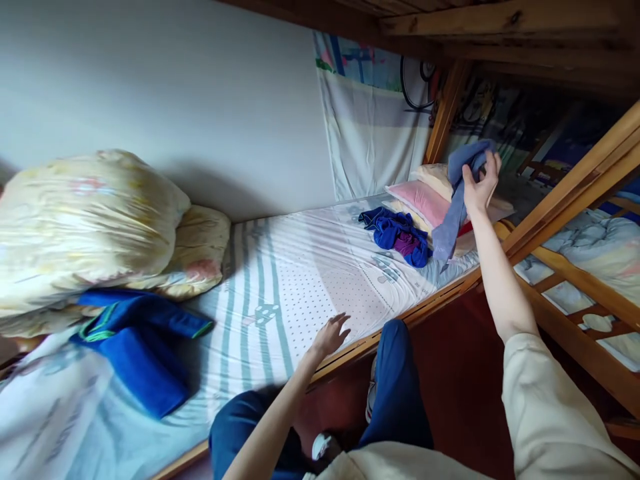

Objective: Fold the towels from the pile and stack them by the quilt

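Note:
Raised over the far right end of the lower bunk, my right hand (483, 183) grips a grey-blue piece of clothing (455, 217) that hangs down in a long fold; its exact kind does not show. My left hand (331, 335) is empty, fingers apart, above the bed's front edge. On the sheet just left of the hanging cloth lies a crumpled heap of dark blue and purple clothes (400, 237). A blue long-sleeved top with green trim (143, 347) is spread at the left part of the bed.
Pale floral bedding (95, 220) is piled at the left against the wall. A pink pillow (420, 203) lies at the far end. The upper bunk's wooden frame (505, 20) hangs low overhead, and a slanting wooden beam (575, 180) stands at right. Another bunk (595, 267) is beyond it.

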The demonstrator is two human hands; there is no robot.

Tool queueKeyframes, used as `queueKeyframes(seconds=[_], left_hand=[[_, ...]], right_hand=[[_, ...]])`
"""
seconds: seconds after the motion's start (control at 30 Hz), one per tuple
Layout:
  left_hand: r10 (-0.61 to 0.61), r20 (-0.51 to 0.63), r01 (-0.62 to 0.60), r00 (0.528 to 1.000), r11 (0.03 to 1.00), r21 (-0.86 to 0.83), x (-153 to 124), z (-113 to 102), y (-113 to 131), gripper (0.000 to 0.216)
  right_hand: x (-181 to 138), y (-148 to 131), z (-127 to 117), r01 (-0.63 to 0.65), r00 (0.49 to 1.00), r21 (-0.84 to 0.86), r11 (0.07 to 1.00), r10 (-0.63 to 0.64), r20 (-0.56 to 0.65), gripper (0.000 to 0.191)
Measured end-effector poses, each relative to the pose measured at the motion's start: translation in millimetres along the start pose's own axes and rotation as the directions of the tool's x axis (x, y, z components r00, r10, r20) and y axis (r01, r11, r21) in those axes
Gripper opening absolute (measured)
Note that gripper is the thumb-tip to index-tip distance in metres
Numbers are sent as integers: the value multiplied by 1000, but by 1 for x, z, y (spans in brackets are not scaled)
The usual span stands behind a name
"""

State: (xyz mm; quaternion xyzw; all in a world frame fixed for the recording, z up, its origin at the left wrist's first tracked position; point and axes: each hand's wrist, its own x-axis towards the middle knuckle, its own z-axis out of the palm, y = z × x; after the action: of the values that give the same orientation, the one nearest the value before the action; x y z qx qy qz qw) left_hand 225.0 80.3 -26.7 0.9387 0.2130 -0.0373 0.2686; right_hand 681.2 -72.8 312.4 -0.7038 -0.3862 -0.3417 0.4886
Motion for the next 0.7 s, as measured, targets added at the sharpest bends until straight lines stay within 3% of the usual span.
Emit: queueKeyframes(seconds=[0.07, 0.17, 0.3, 0.4, 0.5, 0.63, 0.7], left_hand=[[84, -166, -104, 983, 987, -120, -1, -33, 29, 46], [152, -372, -278, 916, 909, -311, -5, -80, 83, 48], [199, -399, -407, 895, 731, -548, -21, -113, 160, 50], [255, -372, -439, 892, 679, -588, -35, -104, 204, 56], [209, -468, -458, 859, 724, -517, -41, -79, 229, 70], [-56, -682, -367, 729, 810, -458, -29, -60, 241, 89], [-145, -743, -323, 653, 834, -447, -21, -63, 239, 84]], right_hand=[[11, -32, -10, 79, 997, 32, 996, -79, -1, 59], [9, -88, -26, 166, 986, 101, 981, -166, -9, 57], [-17, -155, -42, 221, 969, 191, 956, -237, 68, 52], [-41, -190, -50, 230, 962, 213, 950, -254, 95, 46], [-58, -212, -51, 229, 962, 218, 949, -254, 97, 44], [-75, -234, -52, 219, 959, 247, 944, -255, 124, 46], [-81, -244, -56, 224, 955, 264, 938, -265, 131, 53]])
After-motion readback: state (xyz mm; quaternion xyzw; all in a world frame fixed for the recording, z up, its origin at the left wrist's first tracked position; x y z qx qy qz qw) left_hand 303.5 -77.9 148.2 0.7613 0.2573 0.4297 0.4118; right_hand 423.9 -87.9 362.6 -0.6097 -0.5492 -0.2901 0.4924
